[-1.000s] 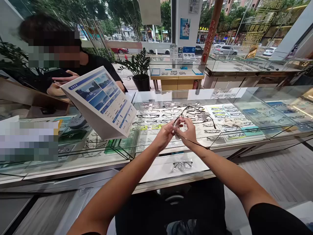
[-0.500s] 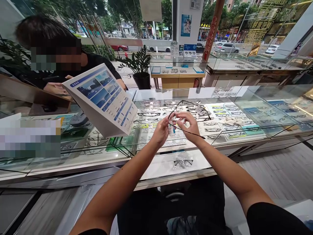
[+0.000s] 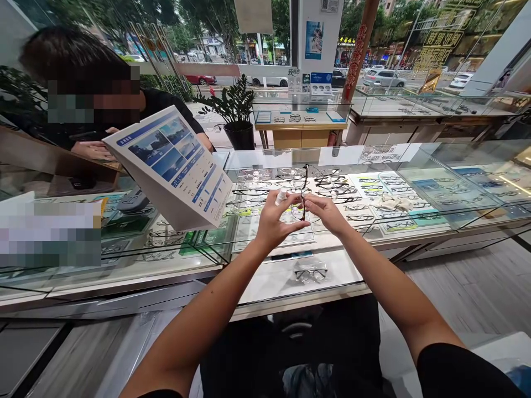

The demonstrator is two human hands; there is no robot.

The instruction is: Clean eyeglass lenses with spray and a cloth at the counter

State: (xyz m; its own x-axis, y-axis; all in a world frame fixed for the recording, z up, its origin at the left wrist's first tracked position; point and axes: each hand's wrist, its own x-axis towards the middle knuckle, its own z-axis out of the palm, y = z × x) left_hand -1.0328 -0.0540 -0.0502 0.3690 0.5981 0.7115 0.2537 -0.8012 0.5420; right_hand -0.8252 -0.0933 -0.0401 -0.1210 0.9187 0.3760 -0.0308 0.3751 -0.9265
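Observation:
Both my hands meet above a glass display counter [image 3: 373,243]. My left hand [image 3: 277,220] is closed around a small white bottle [image 3: 281,195] whose cap sticks out above the fingers. My right hand [image 3: 327,213] pinches a thin dark pair of glasses [image 3: 303,190], held on edge between the two hands. Another pair of glasses [image 3: 311,273] lies in a clear bag on the counter top just below my hands.
Rows of spectacle frames fill the case under the glass. A tilted printed chart [image 3: 172,168] stands left of my hands. A person [image 3: 95,105] leans on the counter at far left. A crumpled cloth [image 3: 392,203] lies at right. A potted plant [image 3: 236,113] stands behind.
The glasses have turned from lying flat and spread wide to standing on edge. The bottle has come up in my left hand. Both hands have drifted slightly forward.

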